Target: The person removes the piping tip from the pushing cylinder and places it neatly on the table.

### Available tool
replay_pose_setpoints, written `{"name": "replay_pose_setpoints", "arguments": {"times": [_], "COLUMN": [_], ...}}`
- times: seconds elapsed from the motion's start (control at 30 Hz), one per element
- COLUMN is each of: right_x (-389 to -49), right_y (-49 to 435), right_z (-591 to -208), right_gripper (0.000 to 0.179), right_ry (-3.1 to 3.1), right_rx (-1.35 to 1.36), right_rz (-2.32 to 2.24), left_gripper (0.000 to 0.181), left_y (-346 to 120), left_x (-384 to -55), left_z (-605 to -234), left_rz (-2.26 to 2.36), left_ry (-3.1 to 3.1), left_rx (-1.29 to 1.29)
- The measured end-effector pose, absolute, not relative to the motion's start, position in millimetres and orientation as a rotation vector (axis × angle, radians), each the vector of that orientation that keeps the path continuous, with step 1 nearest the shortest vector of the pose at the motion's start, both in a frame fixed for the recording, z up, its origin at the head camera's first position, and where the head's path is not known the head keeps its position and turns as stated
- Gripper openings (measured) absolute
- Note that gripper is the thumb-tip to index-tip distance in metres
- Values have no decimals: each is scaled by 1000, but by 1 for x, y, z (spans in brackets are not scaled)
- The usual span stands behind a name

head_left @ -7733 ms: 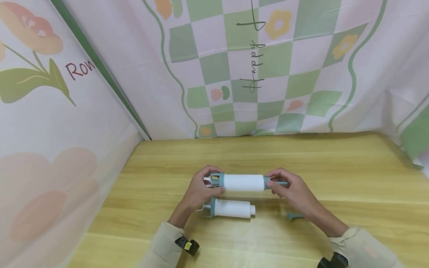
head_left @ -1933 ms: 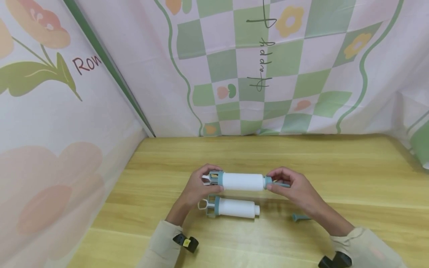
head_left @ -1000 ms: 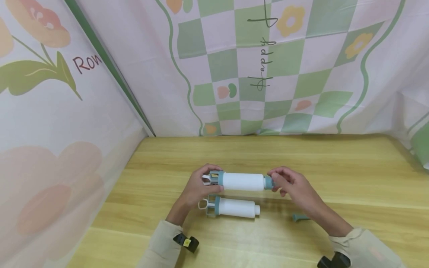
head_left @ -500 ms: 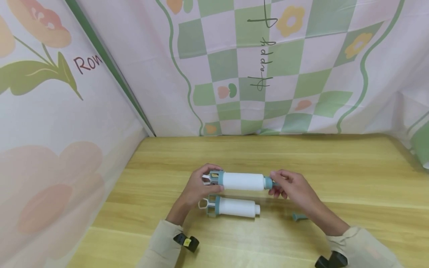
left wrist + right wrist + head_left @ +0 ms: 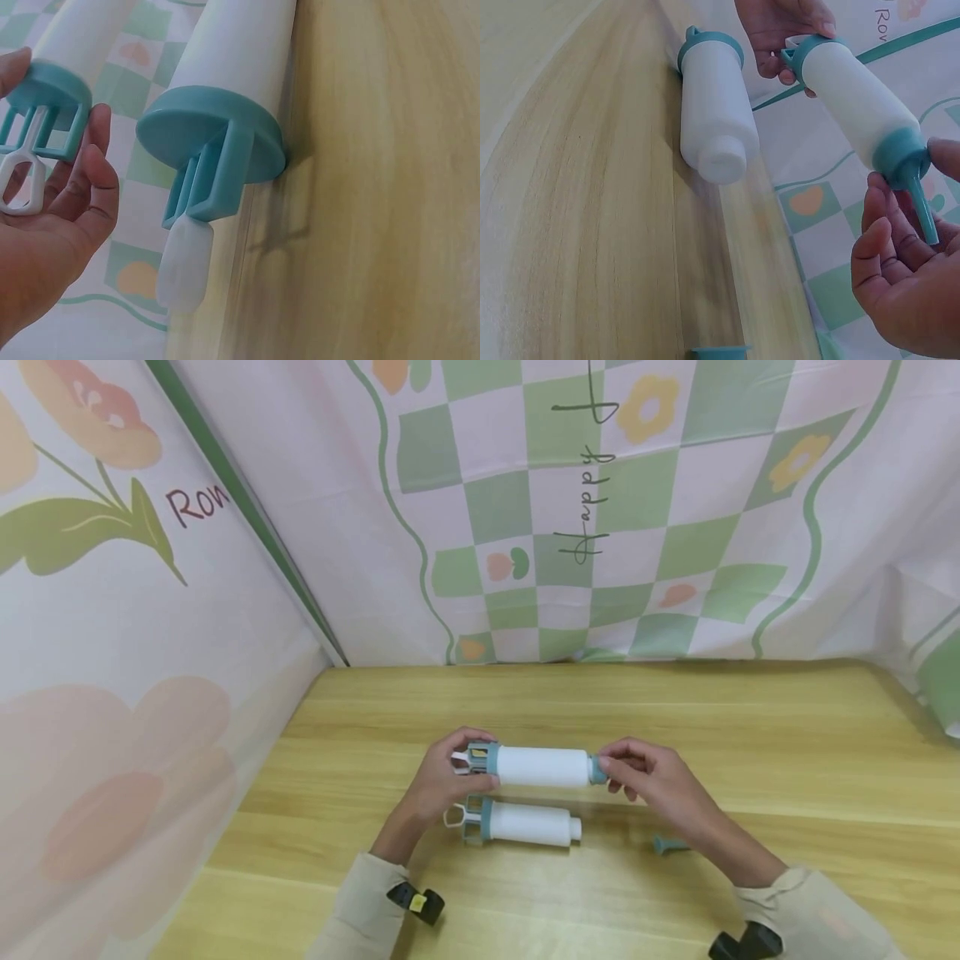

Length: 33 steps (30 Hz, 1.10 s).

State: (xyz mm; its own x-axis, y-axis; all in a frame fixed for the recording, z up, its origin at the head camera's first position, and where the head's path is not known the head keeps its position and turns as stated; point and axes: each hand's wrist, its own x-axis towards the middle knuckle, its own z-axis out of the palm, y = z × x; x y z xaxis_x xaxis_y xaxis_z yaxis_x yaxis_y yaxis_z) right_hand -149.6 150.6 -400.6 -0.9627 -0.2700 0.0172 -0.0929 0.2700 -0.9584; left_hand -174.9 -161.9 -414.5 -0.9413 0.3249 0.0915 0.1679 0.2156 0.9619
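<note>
My left hand grips a white tube-shaped dispenser at its teal collar, holding it level above the table. A slotted teal frame and a white loop handle stick out from that collar, between the fingers. At the other end, my right hand pinches a teal nozzle cap between thumb and fingers. Its thin spout points into the palm in the right wrist view. A second white dispenser, with a teal collar and a bare white neck, lies on the table just nearer to me.
Another teal nozzle lies on the wooden table by my right forearm, which partly hides it. Printed cloth hangs behind the table and along its left side.
The dispenser and left hand have barely moved. My right fingers have rolled around the nozzle cap, shifted out over the spout, then come back onto the cap. The second dispenser still lies there.
</note>
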Motion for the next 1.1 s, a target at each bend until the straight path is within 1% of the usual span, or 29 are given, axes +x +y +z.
{"name": "replay_pose_setpoints", "arguments": {"times": [0.3, 0.67, 0.9, 1.1], "right_x": [-148, -149, -151, -150], "right_y": [153, 156, 162, 167], "right_z": [-404, -403, -400, -401], "right_gripper": [32, 29, 30, 33], "right_ry": [2375, 2394, 2435, 2442], "right_rx": [-439, -539, -511, -468], "right_rz": [-1818, -1857, -1831, -1806], "left_gripper": [48, 49, 50, 52], "left_y": [-163, -166, -166, -166], "left_x": [-175, -174, -178, -181], "left_z": [-414, -411, -412, -414], "left_rz": [1822, 1801, 1841, 1848], "left_ry": [2363, 2351, 2336, 2373], "left_rx": [488, 407, 396, 439]}}
